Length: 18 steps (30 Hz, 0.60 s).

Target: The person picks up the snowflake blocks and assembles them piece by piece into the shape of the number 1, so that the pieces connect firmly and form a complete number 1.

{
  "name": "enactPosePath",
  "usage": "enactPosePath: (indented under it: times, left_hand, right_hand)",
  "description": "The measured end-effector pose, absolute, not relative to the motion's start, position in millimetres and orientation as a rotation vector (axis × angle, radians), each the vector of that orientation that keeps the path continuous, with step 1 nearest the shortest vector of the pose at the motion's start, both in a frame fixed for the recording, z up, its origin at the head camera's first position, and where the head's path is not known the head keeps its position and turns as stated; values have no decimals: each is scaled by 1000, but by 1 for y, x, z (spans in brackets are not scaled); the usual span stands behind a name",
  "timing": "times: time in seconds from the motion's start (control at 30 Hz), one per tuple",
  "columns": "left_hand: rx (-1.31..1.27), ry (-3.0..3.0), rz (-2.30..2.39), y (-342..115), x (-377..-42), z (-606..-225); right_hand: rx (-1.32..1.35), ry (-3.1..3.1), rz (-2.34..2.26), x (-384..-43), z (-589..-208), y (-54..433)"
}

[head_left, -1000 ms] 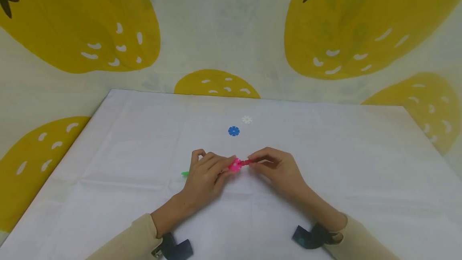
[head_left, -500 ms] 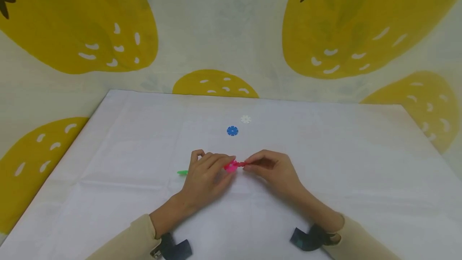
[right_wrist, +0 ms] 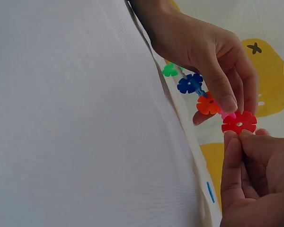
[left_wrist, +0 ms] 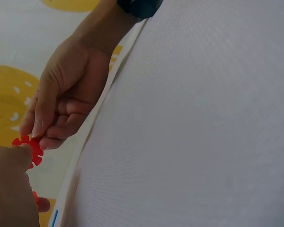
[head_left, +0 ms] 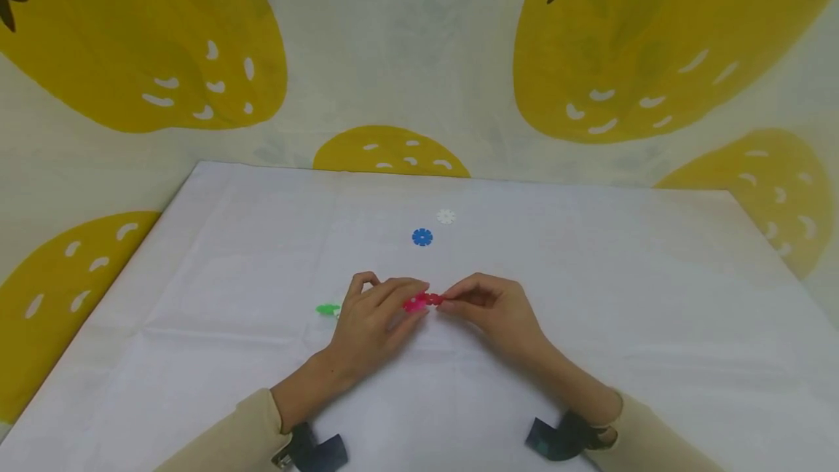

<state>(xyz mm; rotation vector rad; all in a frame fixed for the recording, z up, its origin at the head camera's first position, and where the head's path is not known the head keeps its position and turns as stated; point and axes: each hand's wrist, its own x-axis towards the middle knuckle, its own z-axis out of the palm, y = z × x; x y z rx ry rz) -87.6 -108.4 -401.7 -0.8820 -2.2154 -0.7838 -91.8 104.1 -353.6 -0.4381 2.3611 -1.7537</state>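
My left hand [head_left: 373, 319] holds a chain of notched snowflake discs between thumb and fingers. In the right wrist view the chain runs from a green disc [right_wrist: 170, 70] past a dark blue disc [right_wrist: 184, 87] and an orange disc [right_wrist: 206, 107] to a pink disc [right_wrist: 226, 113]. At its end a red disc [right_wrist: 247, 122] overlaps the pink one. My right hand [head_left: 494, 308] pinches the red disc's edge between thumb and fingertips. From above, the left hand covers most of the chain, with the green end showing past its far side.
Beyond the hands a blue snowflake disc [head_left: 417, 238] and a white snowflake disc [head_left: 446, 217] lie flat on the white-covered table [head_left: 590, 253]. A curtain [head_left: 406, 57] with yellow fruit shapes hangs behind the table's back edge.
The chain has shifted slightly left and turned, so more of the green disc shows. My right hand has come a little closer to the left one, still pinching the red disc.
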Motion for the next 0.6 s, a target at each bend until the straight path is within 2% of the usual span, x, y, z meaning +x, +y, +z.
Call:
enactPosePath:
  times: [0.27,0.43,0.6]
  left_hand:
    - [-904,-2205,-789,-110,-88,-401]
    - [-895,-2194,-793,-109,-88,-402]
    - [-879,-2187,-791,-109,-88,-403]
  right_hand:
    - [-425,2330,-1764,-95,-361,106]
    - [-440,2362,-1738,-105,-378,113]
    - [-453,2420,-1712,-118,-374,117]
